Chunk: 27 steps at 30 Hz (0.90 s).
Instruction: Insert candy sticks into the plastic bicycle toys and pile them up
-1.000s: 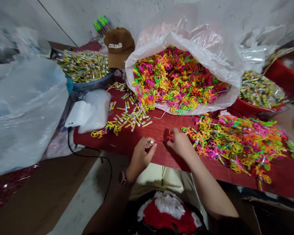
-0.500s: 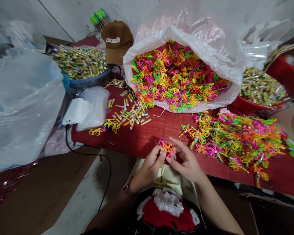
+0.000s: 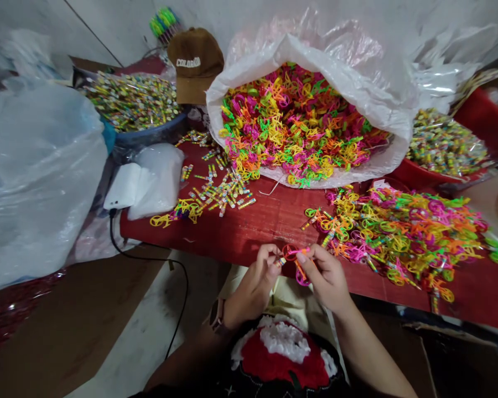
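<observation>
Above my lap, at the near edge of the red table, my left hand (image 3: pixel 255 282) pinches a small tube with a colourful printed wrapper (image 3: pixel 281 261) between thumb and fingertips. My right hand (image 3: pixel 327 277) is closed on a small plastic toy bicycle (image 3: pixel 300 267) in pink and orange, one wheel toward the left hand and a magenta wheel hanging below. Tube and bicycle are very close together; I cannot tell whether they touch. On the table to the right lies a heap of toy bicycles with printed tubes among them (image 3: pixel 415 232).
A big white sack (image 3: pixel 269 55) full of bright plastic toys lies open at the back. Loose printed tubes (image 3: pixel 226 190) are scattered left of centre. A blue basin (image 3: pixel 149 135) of tubes, a brown cap (image 3: pixel 197 63) and a white power bank with a cable (image 3: pixel 122 185) are further left.
My right hand has closed on the toy bicycle and turned it, and it now sits to the right of my left hand. The printed tube shows at my left fingertips.
</observation>
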Each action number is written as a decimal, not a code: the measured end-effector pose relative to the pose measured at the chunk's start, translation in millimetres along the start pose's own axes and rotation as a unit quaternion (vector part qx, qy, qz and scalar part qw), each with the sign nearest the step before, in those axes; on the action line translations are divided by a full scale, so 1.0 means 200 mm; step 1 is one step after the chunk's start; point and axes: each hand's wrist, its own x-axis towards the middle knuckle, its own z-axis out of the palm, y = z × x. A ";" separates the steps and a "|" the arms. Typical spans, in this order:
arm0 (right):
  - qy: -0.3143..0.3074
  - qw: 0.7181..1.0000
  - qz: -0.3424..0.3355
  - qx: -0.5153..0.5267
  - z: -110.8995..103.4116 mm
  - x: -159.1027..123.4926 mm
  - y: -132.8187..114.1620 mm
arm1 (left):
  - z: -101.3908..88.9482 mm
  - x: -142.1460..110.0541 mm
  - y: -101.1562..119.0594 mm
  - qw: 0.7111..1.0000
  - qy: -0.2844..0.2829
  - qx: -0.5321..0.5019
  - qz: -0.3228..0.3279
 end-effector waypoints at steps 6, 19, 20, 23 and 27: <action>0.015 0.998 0.035 0.057 0.11 0.00 0.01 | 0.05 -0.02 0.03 0.998 0.022 0.053 0.014; 0.050 0.990 0.066 0.112 0.12 0.00 -0.01 | 0.05 0.00 -0.04 0.991 0.068 0.060 0.099; 0.062 0.991 0.059 0.107 0.13 0.00 -0.02 | 0.05 0.00 -0.04 0.991 0.065 0.056 0.106; 0.084 0.992 0.040 0.090 0.14 -0.02 -0.03 | 0.05 0.00 -0.03 0.992 0.058 0.034 0.107; 0.065 0.990 0.056 0.111 0.15 -0.05 -0.04 | 0.05 -0.01 -0.01 0.991 0.049 0.039 0.121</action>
